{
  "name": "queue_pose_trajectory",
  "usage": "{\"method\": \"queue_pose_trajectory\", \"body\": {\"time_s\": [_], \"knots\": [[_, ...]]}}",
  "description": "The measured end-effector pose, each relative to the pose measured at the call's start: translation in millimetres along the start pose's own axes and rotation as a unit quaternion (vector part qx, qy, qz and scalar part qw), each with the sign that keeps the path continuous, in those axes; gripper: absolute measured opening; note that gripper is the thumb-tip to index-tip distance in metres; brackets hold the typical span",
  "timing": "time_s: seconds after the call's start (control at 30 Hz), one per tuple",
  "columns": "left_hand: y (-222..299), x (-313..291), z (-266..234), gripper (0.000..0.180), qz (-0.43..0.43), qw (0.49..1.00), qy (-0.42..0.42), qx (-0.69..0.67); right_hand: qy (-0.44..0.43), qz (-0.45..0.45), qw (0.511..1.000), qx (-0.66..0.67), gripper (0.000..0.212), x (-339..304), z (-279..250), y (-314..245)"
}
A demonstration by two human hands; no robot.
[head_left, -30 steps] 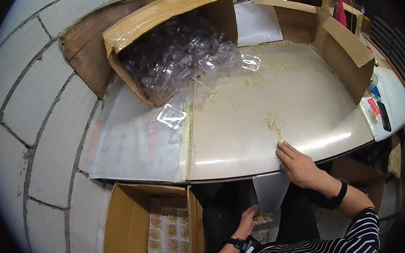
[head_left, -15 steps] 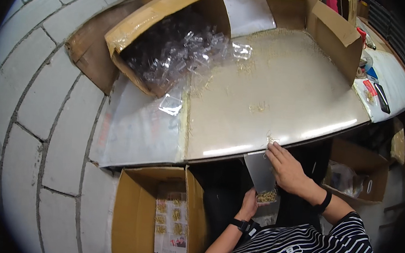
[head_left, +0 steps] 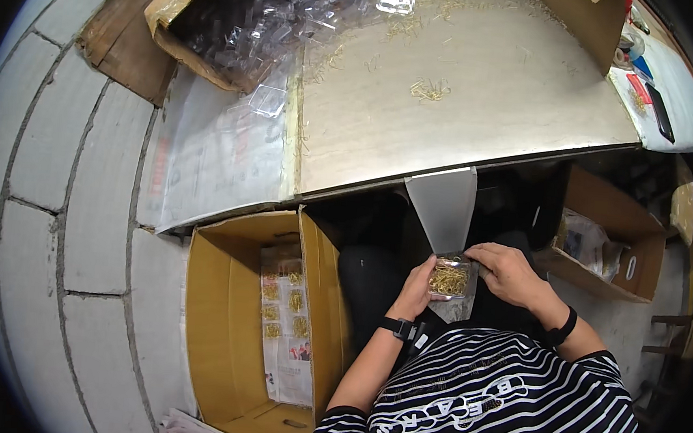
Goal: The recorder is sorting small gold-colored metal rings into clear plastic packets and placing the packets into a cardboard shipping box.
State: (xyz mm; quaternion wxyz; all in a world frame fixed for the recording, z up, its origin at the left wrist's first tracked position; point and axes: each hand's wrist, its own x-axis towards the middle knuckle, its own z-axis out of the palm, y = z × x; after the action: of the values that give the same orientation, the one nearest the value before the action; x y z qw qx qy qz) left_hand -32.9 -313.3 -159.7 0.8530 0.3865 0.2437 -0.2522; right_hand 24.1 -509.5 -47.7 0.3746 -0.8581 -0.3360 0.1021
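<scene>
A small clear plastic box (head_left: 449, 278) full of thin gold-coloured metal pieces is held in front of my body. My left hand (head_left: 415, 290) is closed around the left side of this box. My right hand (head_left: 511, 273) is bent over its far right corner, with the fingers together on the edge. Just beyond the box, a grey chute (head_left: 444, 201) slopes down from the table edge. A loose pile of the same gold-coloured pieces (head_left: 430, 89) lies on the table.
At left, a tall cardboard box (head_left: 224, 321) contains several filled clear boxes. A tipped carton (head_left: 171, 11) spills clear plastic boxes (head_left: 285, 16) onto the table (head_left: 467, 128). Another carton (head_left: 643, 272) with plastic bags stands at right. A black phone (head_left: 660, 112) lies on the white covering.
My right hand has come down from the table edge to the clear box, which my left hand has brought up from the chute's lower end. The view has shifted downward.
</scene>
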Motion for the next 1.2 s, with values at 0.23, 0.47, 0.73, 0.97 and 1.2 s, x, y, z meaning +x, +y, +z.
{"method": "queue_pose_trajectory", "body": {"time_s": [0.23, 0.47, 0.73, 0.97, 1.2], "knots": [[22.1, -48.9, 21.7, 0.022, 0.113, 0.992, -0.019, 0.048, -0.075, 0.130, 0.972, 0.182, 0.027, 5.6, 10.3, 13.7], [40.7, -69.5, 52.8, 0.025, 0.171, 0.981, 0.010, 0.093, -0.066, 0.125, 0.904, 0.404, 0.031, 22.2, 21.6, 4.8], [41.4, -64.1, 65.7, 0.041, 0.142, 0.987, -0.004, 0.072, 0.109, -0.041, 0.979, 0.168, 0.023, 20.0, 23.7, -13.3], [36.8, -56.2, 56.8, 0.043, 0.141, 0.990, 0.004, -0.006, 0.128, -0.231, 0.964, -0.016, 0.034, 6.4, 14.3, -21.4], [31.9, -51.0, 55.9, 0.034, 0.171, 0.984, 0.017, -0.034, 0.158, -0.218, 0.963, -0.004, 0.035, 7.2, 14.8, -24.8]]}}
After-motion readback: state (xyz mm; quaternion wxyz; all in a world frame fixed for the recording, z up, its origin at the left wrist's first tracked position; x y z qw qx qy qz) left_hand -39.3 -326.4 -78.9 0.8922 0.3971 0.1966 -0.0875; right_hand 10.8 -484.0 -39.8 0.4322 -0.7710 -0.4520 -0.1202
